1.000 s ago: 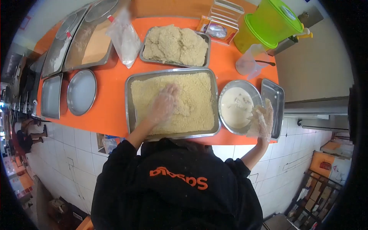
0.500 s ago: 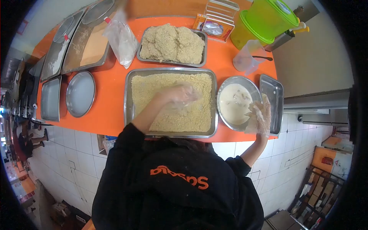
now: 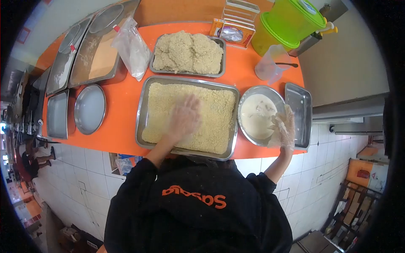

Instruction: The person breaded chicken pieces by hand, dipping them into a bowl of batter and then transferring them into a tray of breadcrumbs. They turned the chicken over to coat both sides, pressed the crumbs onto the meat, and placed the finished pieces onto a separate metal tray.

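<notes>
My left hand point(image 3: 185, 116), blurred, lies flat with its fingers stretched over the pale crumbs point(image 3: 211, 126) in a large metal tray point(image 3: 236, 122). At the right, my right hand point(image 3: 284, 128) wears a clear plastic glove. Its fingers are apart and slightly bent over the near right rim of a round metal bowl point(image 3: 248, 138), with nothing visible in them. White liquid point(image 3: 254, 122) with several pale pieces partly under its surface fills much of the bowl. Behind the crumb tray, a smaller tray point(image 3: 220, 72) holds a heap of crumb-coated pieces point(image 3: 185, 52).
An empty metal tray point(image 3: 298, 89) is right of the bowl. Behind stand a clear jug point(image 3: 268, 65), green-lidded tubs point(image 3: 291, 25), a wire rack point(image 3: 240, 14) and a box point(image 3: 232, 33). Leftward are a plastic bag point(image 3: 134, 52), a round pan point(image 3: 90, 109) and deep trays point(image 3: 58, 114).
My left hand has moved left and toward me, from a curled pose to a flat one on the crumbs. The crumb tray sits slightly turned, its right end nearer me. My right hand has hardly moved.
</notes>
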{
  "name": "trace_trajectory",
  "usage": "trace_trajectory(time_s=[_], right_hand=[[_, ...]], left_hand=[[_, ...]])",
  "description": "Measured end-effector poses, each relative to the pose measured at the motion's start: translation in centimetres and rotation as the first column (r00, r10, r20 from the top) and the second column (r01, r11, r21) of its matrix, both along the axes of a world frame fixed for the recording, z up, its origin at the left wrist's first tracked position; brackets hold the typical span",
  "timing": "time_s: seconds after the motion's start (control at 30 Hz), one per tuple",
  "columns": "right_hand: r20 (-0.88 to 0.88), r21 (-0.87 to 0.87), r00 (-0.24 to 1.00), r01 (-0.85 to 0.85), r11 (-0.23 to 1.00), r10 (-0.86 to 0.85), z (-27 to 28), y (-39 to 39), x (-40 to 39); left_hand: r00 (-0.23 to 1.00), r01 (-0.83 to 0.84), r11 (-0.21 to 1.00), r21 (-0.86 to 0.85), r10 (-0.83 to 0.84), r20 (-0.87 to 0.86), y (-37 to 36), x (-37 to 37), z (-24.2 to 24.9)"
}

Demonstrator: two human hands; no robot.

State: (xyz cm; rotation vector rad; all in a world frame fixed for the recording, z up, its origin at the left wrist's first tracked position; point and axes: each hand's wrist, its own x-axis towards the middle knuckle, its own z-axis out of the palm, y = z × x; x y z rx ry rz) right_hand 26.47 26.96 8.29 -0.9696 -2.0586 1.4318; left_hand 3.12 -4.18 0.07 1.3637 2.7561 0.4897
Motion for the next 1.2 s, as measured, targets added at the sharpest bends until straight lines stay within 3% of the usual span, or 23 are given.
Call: trace_trajectory(time_s=[0.07, 0.1, 0.17, 0.23, 0.3, 0.4, 0.43, 0.5, 0.57, 0.67, 0.77, 0.87, 0.97, 1.07, 1.13, 1.17, 1.2], right_hand=[[0.022, 0.026, 1.000, 0.011, 1.000, -0.012, -0.7, 0.5, -0.2], [0.016, 0.033, 1.000, 0.001, 0.999, -0.002, -0.9, 0.6, 0.3], [-0.011, 0.055, 1.000, -0.013, 0.998, 0.013, -0.8, 0.7, 0.5], [-0.021, 0.033, 1.000, 0.019, 0.999, -0.018, -0.1, 0.2, 0.5], [-0.028, -0.004, 0.999, 0.046, 0.999, -0.046, 0.3, 0.0, 0.3], [-0.005, -0.086, 0.998, 0.069, 0.994, -0.070, 0.4, -0.5, 0.3], [0.008, -0.109, 0.998, 0.070, 0.992, -0.070, 0.8, -0.8, 0.1], [-0.013, -0.113, 0.999, 0.049, 0.992, -0.051, 1.1, -1.0, -0.4], [-0.079, -0.076, 0.997, 0.003, 0.997, -0.009, 1.0, -1.2, -0.7], [-0.030, -0.114, 0.999, 0.018, 0.993, -0.022, 1.8, -1.4, -0.9], [-0.008, -0.058, 1.000, 0.020, 0.998, -0.021, 1.3, -0.9, -0.2], [-0.022, -0.108, 0.998, 0.054, 0.993, -0.057, 1.1, -0.9, 0.0], [-0.076, -0.106, 0.996, 0.038, 0.994, -0.046, 1.0, -1.0, 0.2], [-0.050, -0.114, 0.997, 0.051, 0.992, -0.057, 1.1, -1.1, 0.1], [-0.020, -0.122, 0.998, 0.065, 0.990, -0.067, 1.1, -1.1, 0.1], [-0.005, -0.125, 0.997, 0.072, 0.990, -0.073, 1.1, -1.0, 0.2], [-0.011, -0.116, 0.997, 0.072, 0.991, -0.073, 0.9, -0.9, 0.3]], left_hand=[[0.997, 0.050, 0.981, -0.190, -0.061, -0.055, -0.4, -0.6, -0.7], [0.999, -0.002, 0.998, 0.059, -0.001, 0.053, -0.9, -0.7, -1.3], [0.959, -0.176, 0.842, 0.510, 0.031, 0.281, -1.9, -2.3, -2.0], [0.966, -0.255, 0.896, 0.363, 0.247, 0.069, -4.5, -1.5, -2.3], [0.949, -0.312, 0.922, 0.228, 0.313, 0.032, -6.2, -1.9, -3.4], [0.882, -0.358, 0.933, 0.039, 0.324, 0.342, -6.6, -1.9, -4.2], [0.806, -0.405, 0.914, -0.013, 0.364, 0.466, -5.1, -1.5, -0.2], [0.749, -0.435, 0.900, -0.030, 0.380, 0.542, -3.4, -1.0, 2.8], [0.817, -0.410, 0.911, 0.048, 0.343, 0.463, -3.0, -0.6, 3.2], [0.794, -0.363, 0.903, 0.229, 0.172, 0.583, -3.2, -0.8, 4.0], [0.804, -0.155, 0.900, 0.408, -0.125, 0.582, -2.5, -1.6, 7.9], [0.528, -0.179, 0.827, 0.533, -0.377, 0.761, -1.2, -3.8, 11.2], [0.426, -0.055, 0.818, 0.573, -0.500, 0.754, 0.5, -6.9, 17.8], [0.674, 0.119, 0.814, 0.568, -0.487, 0.556, 1.2, -11.2, 20.2], [0.824, 0.251, 0.879, 0.406, -0.414, 0.386, 2.7, -13.7, 22.0], [0.878, 0.297, 0.903, 0.311, -0.386, 0.282, 3.4, -14.9, 22.6], [0.866, 0.320, 0.886, 0.336, -0.418, 0.276, 3.9, -15.9, 22.8]])
